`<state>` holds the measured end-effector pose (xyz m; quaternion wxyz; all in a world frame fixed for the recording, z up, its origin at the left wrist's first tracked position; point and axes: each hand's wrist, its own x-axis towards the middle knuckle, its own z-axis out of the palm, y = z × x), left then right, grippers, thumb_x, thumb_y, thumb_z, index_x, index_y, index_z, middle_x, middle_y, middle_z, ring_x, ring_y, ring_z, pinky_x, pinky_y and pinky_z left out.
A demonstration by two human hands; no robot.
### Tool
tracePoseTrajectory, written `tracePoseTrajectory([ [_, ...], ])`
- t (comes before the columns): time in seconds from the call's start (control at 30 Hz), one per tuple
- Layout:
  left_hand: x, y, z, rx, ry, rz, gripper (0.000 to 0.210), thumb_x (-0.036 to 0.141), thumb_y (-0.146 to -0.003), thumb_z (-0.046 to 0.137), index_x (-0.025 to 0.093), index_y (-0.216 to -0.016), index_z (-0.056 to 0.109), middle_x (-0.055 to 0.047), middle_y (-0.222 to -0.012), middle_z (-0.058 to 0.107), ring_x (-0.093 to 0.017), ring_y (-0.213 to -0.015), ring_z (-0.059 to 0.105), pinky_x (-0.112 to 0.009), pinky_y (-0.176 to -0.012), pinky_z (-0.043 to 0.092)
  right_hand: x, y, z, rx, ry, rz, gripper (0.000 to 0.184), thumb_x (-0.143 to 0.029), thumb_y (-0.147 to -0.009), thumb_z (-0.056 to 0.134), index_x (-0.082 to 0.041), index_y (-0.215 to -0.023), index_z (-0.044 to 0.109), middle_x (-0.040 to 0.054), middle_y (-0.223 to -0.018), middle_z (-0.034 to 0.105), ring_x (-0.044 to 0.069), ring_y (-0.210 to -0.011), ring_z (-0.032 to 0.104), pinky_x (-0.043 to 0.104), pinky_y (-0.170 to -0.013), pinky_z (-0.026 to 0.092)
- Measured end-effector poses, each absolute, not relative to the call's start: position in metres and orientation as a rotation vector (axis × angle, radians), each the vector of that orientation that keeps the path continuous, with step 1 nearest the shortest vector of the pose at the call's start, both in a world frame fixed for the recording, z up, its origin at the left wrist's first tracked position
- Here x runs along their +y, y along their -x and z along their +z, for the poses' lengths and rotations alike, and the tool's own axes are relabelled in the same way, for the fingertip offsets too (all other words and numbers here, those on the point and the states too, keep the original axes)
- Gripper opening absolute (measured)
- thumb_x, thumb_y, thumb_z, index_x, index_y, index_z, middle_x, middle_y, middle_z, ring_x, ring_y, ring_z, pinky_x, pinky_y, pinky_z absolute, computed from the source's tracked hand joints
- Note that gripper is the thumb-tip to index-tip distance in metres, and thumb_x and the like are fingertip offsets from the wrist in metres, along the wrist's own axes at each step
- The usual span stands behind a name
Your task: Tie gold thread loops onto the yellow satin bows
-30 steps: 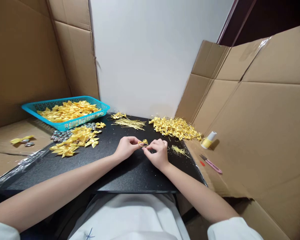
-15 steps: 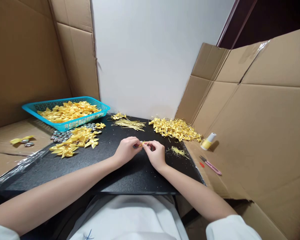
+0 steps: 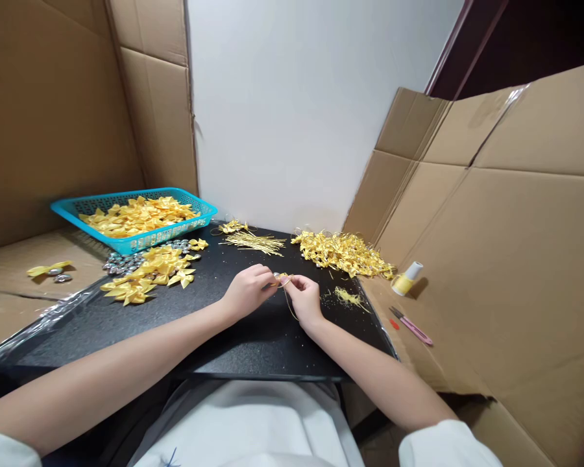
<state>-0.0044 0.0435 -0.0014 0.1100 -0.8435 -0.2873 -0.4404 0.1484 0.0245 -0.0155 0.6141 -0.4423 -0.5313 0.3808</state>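
Note:
My left hand point(image 3: 251, 290) and my right hand point(image 3: 304, 299) meet above the middle of the black table point(image 3: 253, 344), fingers pinched together. Between the fingertips is a small yellow ribbon bow point(image 3: 283, 279), mostly hidden, with a silvery spot beside it. A thin gold cord point(image 3: 290, 307) hangs from the pinch in a curve by my right thumb. Behind my hands lies a bundle of straight gold cords point(image 3: 257, 243). A large heap of yellow bows with cords point(image 3: 343, 253) spreads to the right of it.
At left, a blue basket point(image 3: 126, 245) holds yellow bows. Loose bows point(image 3: 163, 266) and silver buttons point(image 3: 121, 263) lie before it. Rightward are thread scraps point(image 3: 350, 297), a yellow thread spool point(image 3: 407, 280) and pink-handled snips point(image 3: 416, 329). Cardboard panels point(image 3: 525, 259) stand at the sides.
The gold cord now hangs down below my fingers, where before it looped close between my hands. Both hands stay almost in place; the view has shifted slightly.

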Motion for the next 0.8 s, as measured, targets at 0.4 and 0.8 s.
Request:
tracePoseTrajectory([
  [0.4,0.036,-0.003,0.009,-1.635,2.843,-1.849,0.020,0.033,-0.068,0.068,0.015,-0.061,0.063,0.002,-0.054,0.058,-0.010,-0.050,0.046,-0.022,-0.050,0.033,0.025,-0.151,-0.010,-1.277,0.846,0.926,0.023,-0.040,-0.069,0.067,-0.018,-0.069,0.063,0.0014,-0.069,0.064,0.014,-0.067,0.057,0.027,-0.068,0.046],
  [0.8,0.057,0.007,0.013,-2.619,2.837,-2.365,0.026,0.026,-0.046,0.083,0.012,-0.060,0.067,0.002,-0.057,0.059,-0.005,-0.050,0.046,-0.020,-0.051,0.035,0.003,-0.179,0.029,-1.473,0.568,0.999,0.023,-0.042,-0.076,0.066,-0.021,-0.070,0.059,0.0006,-0.077,0.057,0.014,-0.075,0.052,0.028,-0.074,0.043],
])
